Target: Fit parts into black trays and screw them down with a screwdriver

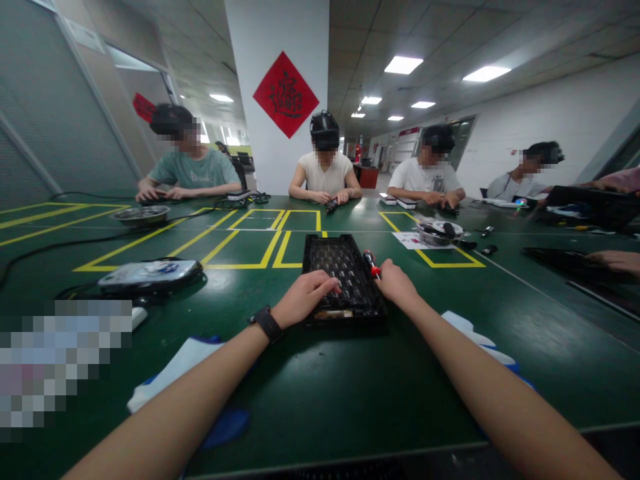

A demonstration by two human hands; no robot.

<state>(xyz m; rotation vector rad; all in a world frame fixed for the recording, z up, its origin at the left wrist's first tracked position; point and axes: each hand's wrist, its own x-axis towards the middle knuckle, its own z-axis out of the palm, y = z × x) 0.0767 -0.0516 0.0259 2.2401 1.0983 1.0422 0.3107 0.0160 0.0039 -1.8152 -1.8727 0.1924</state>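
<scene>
In front of me on the green table lies a black rectangular tray (pixel 311 253), its floor marked with rows of small shiny shapes. My left hand (pixel 306 295), with a dark watch on the wrist, reaches over the tray's left edge. Its fingers stretch across the inside, and I see nothing held in them. Beside the tray's right edge, my right hand (pixel 396 283) is closed around a screwdriver (pixel 371 261) with a red and black handle; its shaft is not clear to see. A pale brown strip (pixel 334 314) shows at the tray's near end.
White-and-blue gloves lie under my forearms, one on the left (pixel 175 367) and one on the right (pixel 473 333). A phone (pixel 150 273) rests on dark cables at left. Metal bowls stand far left (pixel 141 215) and right (pixel 440 231). Several people sit around the table.
</scene>
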